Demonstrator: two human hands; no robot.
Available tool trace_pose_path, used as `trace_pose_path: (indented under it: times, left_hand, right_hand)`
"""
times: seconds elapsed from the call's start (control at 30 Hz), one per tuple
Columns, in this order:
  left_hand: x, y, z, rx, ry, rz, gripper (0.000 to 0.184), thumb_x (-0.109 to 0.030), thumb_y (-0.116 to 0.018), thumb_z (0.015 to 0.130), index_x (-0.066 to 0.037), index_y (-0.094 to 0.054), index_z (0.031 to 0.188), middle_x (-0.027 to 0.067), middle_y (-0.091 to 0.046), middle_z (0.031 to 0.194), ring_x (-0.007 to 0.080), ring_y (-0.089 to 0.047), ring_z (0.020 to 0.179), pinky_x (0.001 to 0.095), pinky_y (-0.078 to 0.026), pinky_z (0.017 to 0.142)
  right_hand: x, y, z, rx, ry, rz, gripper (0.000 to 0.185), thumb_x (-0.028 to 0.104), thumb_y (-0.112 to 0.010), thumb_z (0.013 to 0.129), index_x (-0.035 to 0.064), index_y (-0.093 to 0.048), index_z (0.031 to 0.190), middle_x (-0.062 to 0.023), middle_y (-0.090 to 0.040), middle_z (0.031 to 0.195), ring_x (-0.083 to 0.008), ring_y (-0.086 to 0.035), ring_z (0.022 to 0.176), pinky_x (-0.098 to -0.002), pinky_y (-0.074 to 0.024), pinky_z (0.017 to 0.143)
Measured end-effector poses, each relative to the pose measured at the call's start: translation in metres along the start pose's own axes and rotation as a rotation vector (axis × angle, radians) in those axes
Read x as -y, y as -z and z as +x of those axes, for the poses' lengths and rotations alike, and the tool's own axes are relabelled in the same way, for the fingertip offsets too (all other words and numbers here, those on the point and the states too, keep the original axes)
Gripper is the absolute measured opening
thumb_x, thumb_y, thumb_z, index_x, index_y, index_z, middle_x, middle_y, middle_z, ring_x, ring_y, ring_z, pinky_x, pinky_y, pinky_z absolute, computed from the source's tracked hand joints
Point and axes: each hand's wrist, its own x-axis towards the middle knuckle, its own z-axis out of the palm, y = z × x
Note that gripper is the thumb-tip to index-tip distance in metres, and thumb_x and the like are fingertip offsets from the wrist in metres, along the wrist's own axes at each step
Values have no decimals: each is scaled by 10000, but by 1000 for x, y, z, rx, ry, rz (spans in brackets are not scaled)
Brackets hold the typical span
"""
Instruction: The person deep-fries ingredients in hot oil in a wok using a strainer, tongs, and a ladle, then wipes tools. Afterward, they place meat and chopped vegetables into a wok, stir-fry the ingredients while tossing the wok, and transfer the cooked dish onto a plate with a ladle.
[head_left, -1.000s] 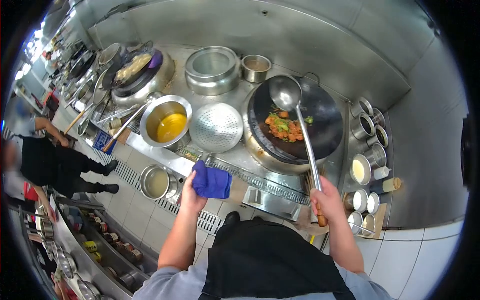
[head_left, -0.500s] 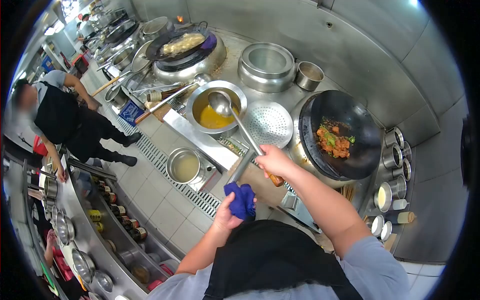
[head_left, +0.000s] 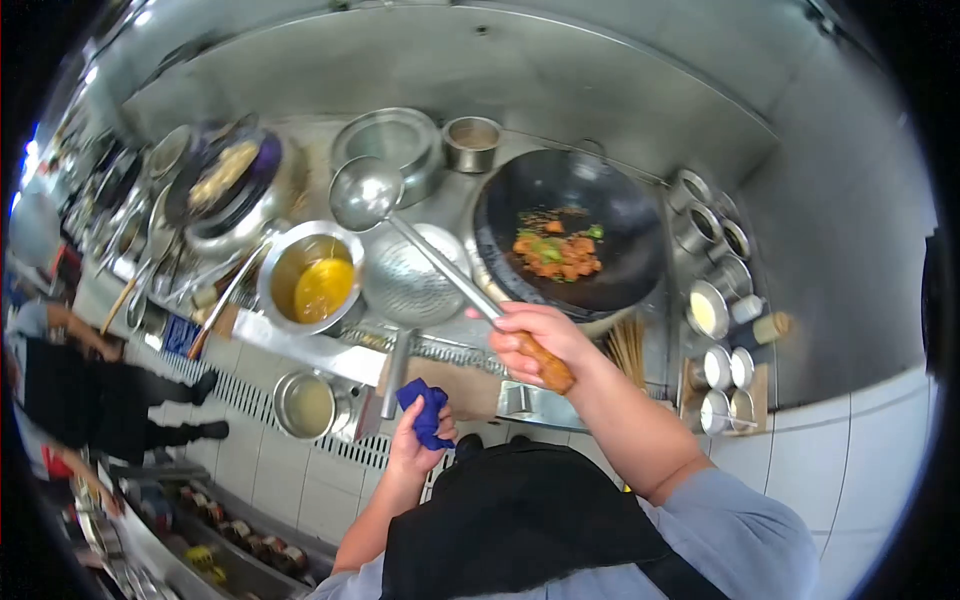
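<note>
My right hand (head_left: 540,345) is wrapped round the wooden handle of a steel ladle (head_left: 440,265). The ladle's bowl hangs above the worktop, between the lidded steel pot and the perforated strainer (head_left: 415,285). A crumpled blue cloth (head_left: 428,412) is gripped in my left hand (head_left: 410,455), close to the strainer's handle. To the left of the strainer stands a deep steel pot (head_left: 268,285) with yellow oil in it. On the right, a black wok (head_left: 620,215) holds browned pieces of food (head_left: 560,250) with bits of green.
Several steel seasoning containers (head_left: 710,310) line the right side. A bamboo brush (head_left: 628,350) lies before the wok. A pot of cloudy liquid (head_left: 303,405) sits low at the front left. Another wok (head_left: 225,185) stands far left. A co-worker (head_left: 70,390) in a black apron stands at left.
The ladle has come up out of the oil pot and moved right, over the strainer area. My view has turned to the right. My left hand still grips the cloth.
</note>
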Motion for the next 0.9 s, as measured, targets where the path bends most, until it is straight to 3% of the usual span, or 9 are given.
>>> trace_pose_path:
  times: [0.1, 0.23, 0.47, 0.63, 0.7, 0.73, 0.8, 0.83, 0.9]
  left_hand:
    - [-1, -11, 25, 18, 103, 71, 373, -434, -512, 911, -75, -494, 1012, 42, -472, 794, 110, -395, 559, 254, -325, 537]
    - [7, -34, 64, 23, 290, 136, 467, -531, -482, 906, -75, -507, 1003, 53, -501, 783, 130, -427, 560, 260, -338, 532]
    - [40, -77, 144, -35, 368, 487, 556, -596, -383, 914, -80, -533, 1058, 69, -583, 867, 190, -541, 645, 328, -441, 569]
    - [61, -104, 185, 79, 349, 550, 504, -538, -335, 955, -93, -532, 1085, 70, -605, 876, 215, -602, 739, 395, -525, 605]
    - [65, -110, 195, 43, 343, 566, 495, -534, -343, 955, -95, -535, 1081, 67, -606, 879, 212, -601, 737, 389, -526, 595]
    - [68, -110, 198, 1, 327, 579, 486, -529, -352, 955, -97, -537, 1077, 63, -607, 882, 209, -599, 735, 383, -527, 585]
    - [70, -114, 195, -43, 335, 560, 448, -509, -394, 951, -100, -542, 1059, 55, -609, 878, 202, -596, 725, 363, -523, 560]
    - [70, -115, 196, -76, 312, 584, 427, -497, -414, 949, -102, -546, 1044, 50, -610, 870, 197, -595, 715, 361, -525, 561]
    - [69, -117, 198, -103, 276, 586, 348, -441, -509, 924, -105, -548, 1007, 40, -611, 856, 189, -594, 704, 357, -534, 554]
  right_hand:
    - [5, 43, -61, -111, 185, 31, 361, 121, -456, 921, 20, -469, 1268, -6, -459, 655, -100, -442, 399, -243, -364, 350]
    - [-15, 81, -94, -1221, 345, -1118, 319, 84, -472, 866, 4, -525, 1170, -29, -499, 577, -136, -489, 381, -280, -408, 357]
    - [-16, 131, -118, -1333, 391, -992, 299, 56, -485, 814, -44, -516, 1094, -101, -544, 600, -190, -519, 384, -340, -435, 388]
    - [-22, 119, -126, -1035, 180, -838, 319, 72, -504, 822, -23, -520, 1126, -135, -587, 682, -217, -579, 450, -353, -453, 422]
    - [-47, 103, -147, -1078, 492, -1612, 354, 94, -545, 828, 18, -524, 1173, -98, -570, 663, -184, -548, 429, -327, -440, 417]
    - [-55, 96, -158, -1078, 479, -1613, 354, 94, -545, 828, 18, -524, 1173, -98, -570, 663, -184, -548, 429, -327, -440, 417]
    - [-65, 73, -179, -1108, 461, -1418, 412, 124, -564, 838, 58, -509, 1241, -65, -550, 643, -154, -524, 424, -304, -429, 418]
    - [-44, 38, -185, -1008, 143, -910, 443, 145, -559, 845, 68, -493, 1277, -54, -547, 644, -144, -524, 438, -307, -430, 424]
    - [-31, 63, -179, -946, 66, -918, 441, 145, -561, 844, 67, -496, 1272, -51, -543, 641, -142, -520, 438, -310, -430, 424]
